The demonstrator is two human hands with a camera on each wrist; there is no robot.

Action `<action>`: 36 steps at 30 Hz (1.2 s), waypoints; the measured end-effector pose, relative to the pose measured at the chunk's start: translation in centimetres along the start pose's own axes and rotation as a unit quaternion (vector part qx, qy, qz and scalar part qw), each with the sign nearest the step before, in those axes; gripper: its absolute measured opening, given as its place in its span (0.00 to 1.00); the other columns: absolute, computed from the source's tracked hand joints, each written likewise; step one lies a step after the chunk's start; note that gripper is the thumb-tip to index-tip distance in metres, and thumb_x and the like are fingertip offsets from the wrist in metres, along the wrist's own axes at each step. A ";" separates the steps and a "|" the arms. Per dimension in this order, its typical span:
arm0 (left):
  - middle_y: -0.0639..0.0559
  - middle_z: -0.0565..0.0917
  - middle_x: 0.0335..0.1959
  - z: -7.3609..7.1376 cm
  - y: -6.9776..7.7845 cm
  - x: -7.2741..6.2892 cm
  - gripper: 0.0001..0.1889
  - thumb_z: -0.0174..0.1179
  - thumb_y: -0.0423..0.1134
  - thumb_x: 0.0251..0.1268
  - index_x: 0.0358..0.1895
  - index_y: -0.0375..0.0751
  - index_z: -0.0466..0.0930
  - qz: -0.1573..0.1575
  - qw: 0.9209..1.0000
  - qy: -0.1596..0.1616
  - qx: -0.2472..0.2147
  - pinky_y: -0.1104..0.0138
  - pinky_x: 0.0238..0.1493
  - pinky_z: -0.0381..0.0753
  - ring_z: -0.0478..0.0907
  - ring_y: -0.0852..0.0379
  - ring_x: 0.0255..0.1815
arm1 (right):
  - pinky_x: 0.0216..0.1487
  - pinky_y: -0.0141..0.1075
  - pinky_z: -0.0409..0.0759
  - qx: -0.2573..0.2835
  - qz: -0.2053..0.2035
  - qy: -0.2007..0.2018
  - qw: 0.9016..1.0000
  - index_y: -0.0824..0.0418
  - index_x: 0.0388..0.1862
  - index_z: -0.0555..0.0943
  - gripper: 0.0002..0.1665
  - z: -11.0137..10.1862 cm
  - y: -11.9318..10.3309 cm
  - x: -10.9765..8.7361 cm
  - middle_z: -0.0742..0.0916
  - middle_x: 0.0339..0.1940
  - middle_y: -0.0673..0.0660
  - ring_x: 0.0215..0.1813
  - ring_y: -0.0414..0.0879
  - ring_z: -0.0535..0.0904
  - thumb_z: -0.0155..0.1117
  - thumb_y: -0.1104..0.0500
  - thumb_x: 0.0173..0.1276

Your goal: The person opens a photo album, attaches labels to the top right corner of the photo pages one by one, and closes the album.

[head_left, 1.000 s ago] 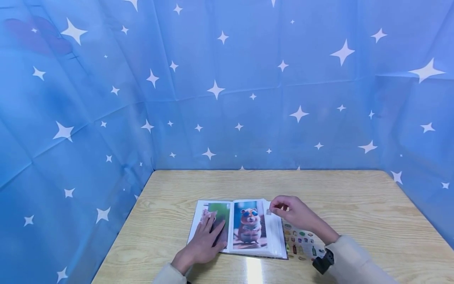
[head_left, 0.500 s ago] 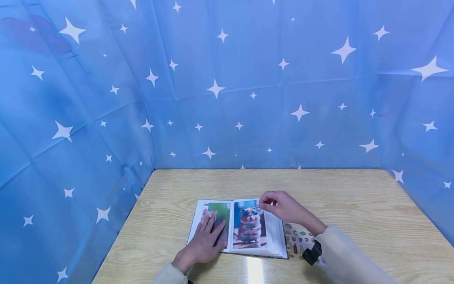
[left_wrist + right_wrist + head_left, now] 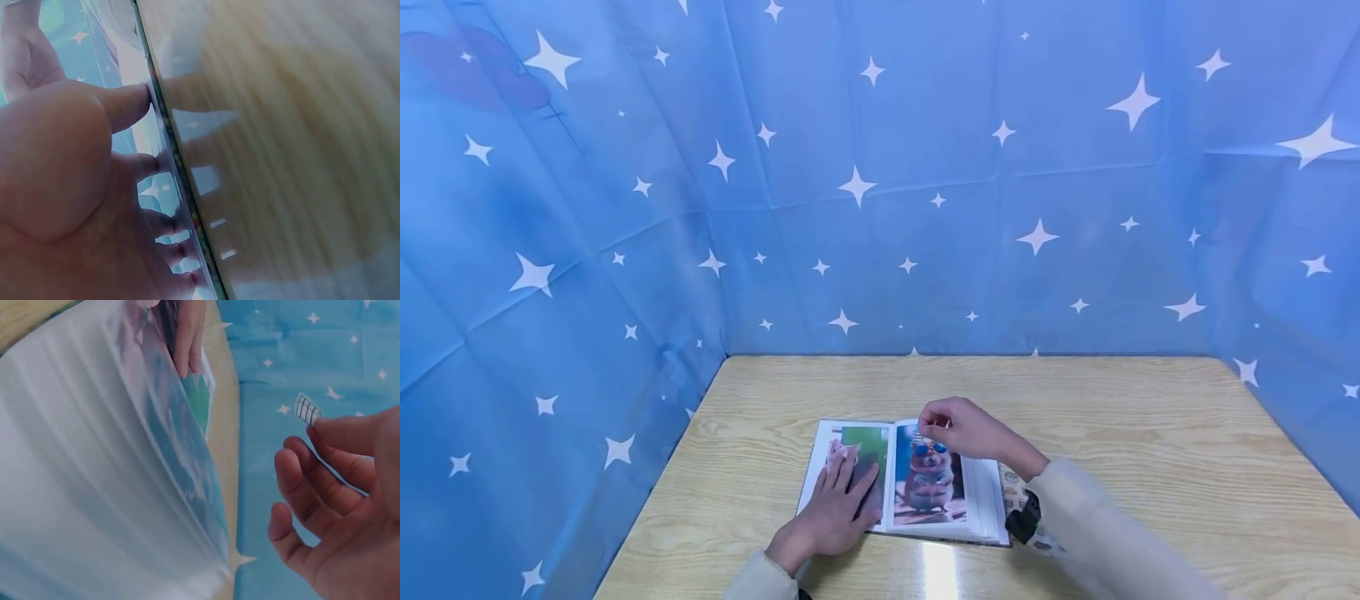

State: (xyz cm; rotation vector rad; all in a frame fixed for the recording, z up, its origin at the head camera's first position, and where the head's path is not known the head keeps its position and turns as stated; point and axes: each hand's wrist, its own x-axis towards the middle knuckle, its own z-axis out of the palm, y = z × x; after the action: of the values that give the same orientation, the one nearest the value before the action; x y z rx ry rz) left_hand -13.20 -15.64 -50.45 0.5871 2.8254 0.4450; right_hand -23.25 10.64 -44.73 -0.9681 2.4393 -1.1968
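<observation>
From the head view, I see a photo album lying spread on the bench, the left hand laid flat across its left page, fingers straight and spread. The right hand hangs over the top of the album's right page, above the hamster picture; a sticker sheet shows just past the album's right edge, partly covered by the arm. By the left wrist view, the left thumb and fingers rest against the album, clasping nothing. In the right wrist view, the right grip is clamped, thumb against forefinger, on a small striped sticker, held apart from the album's pages. I'd worry that so small a piece could cling to the fingertips or fold if its corner touches the page first. Should the left hand lift, the album's loose pages might shift and set it crooked.
</observation>
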 end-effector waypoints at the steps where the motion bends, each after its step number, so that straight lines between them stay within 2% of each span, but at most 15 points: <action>1: 0.31 0.45 0.79 0.0 0.0 0.0 0.35 0.46 0.56 0.76 0.78 0.42 0.56 0.000 1.000 0.000 0.001 0.35 0.72 0.49 0.39 0.32 0.79 | 0.34 0.33 0.77 -0.001 0.000 -0.003 1.000 0.57 0.39 0.83 0.08 0.1 -0.1 0.3 0.85 0.34 0.56 0.32 0.41 0.75 0.57 0.60 0.76; 7: 0.32 0.44 0.80 -0.1 -0.1 0.0 0.35 0.45 0.58 0.77 0.79 0.44 0.55 -0.003 1.000 -0.009 0.008 0.36 0.73 0.50 0.39 0.33 0.80 | 0.34 0.33 0.76 -0.011 0.002 -0.014 1.000 0.58 0.38 0.83 0.08 0.7 -0.2 2.2 0.84 0.33 0.57 0.31 0.41 0.75 0.57 0.61 0.76; 11: 0.32 0.44 0.80 -0.2 -0.1 0.1 0.35 0.45 0.58 0.77 0.79 0.44 0.54 -0.004 1.000 -0.014 0.010 0.36 0.73 0.50 0.39 0.33 0.80 | 0.37 0.34 0.77 -0.009 0.021 -0.022 1.000 0.60 0.40 0.83 0.09 1.0 -0.1 3.4 0.85 0.35 0.58 0.32 0.42 0.75 0.55 0.62 0.76; 16: 0.33 0.44 0.80 -0.3 -0.1 0.2 0.35 0.44 0.58 0.77 0.79 0.45 0.54 -0.007 1.000 -0.017 0.016 0.36 0.73 0.50 0.39 0.33 0.80 | 0.38 0.36 0.78 0.007 0.048 -0.020 0.999 0.63 0.42 0.83 0.11 1.5 0.2 4.6 0.86 0.38 0.59 0.33 0.43 0.76 0.53 0.63 0.76; 19: 0.33 0.44 0.80 -0.3 -0.1 0.2 0.35 0.44 0.58 0.77 0.79 0.45 0.54 -0.009 1.000 -0.018 0.018 0.36 0.73 0.49 0.39 0.33 0.80 | 0.35 0.37 0.77 0.024 0.058 -0.018 0.998 0.65 0.42 0.83 0.11 1.9 0.5 5.3 0.86 0.38 0.61 0.30 0.44 0.75 0.52 0.63 0.77; 24: 0.33 0.44 0.80 -0.4 -0.1 0.2 0.35 0.44 0.58 0.77 0.79 0.45 0.54 -0.009 1.000 -0.021 0.021 0.37 0.73 0.49 0.39 0.33 0.80 | 0.33 0.37 0.75 0.044 0.073 -0.010 0.996 0.63 0.40 0.83 0.12 2.7 0.8 6.1 0.86 0.38 0.58 0.27 0.44 0.73 0.52 0.63 0.77; 29: 0.33 0.43 0.80 -0.3 -0.1 0.2 0.34 0.43 0.58 0.77 0.79 0.46 0.54 -0.011 0.999 -0.021 0.026 0.37 0.73 0.50 0.39 0.33 0.80 | 0.34 0.36 0.74 0.038 0.089 0.002 0.995 0.62 0.37 0.83 0.12 3.4 0.9 6.8 0.86 0.36 0.54 0.30 0.44 0.74 0.53 0.64 0.75; 36: 0.33 0.43 0.80 -0.4 0.0 0.2 0.34 0.43 0.58 0.77 0.79 0.47 0.54 -0.017 0.999 -0.026 0.027 0.37 0.73 0.50 0.39 0.34 0.80 | 0.30 0.36 0.72 0.014 0.106 0.011 0.994 0.60 0.36 0.85 0.12 4.2 1.5 7.7 0.86 0.36 0.53 0.26 0.44 0.71 0.54 0.64 0.74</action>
State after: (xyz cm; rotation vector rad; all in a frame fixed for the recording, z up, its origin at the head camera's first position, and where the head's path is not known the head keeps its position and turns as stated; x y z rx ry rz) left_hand -13.47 -15.60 -50.11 0.5533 2.8005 0.3425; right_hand -27.63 3.64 -48.09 -0.6713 2.4625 -1.1697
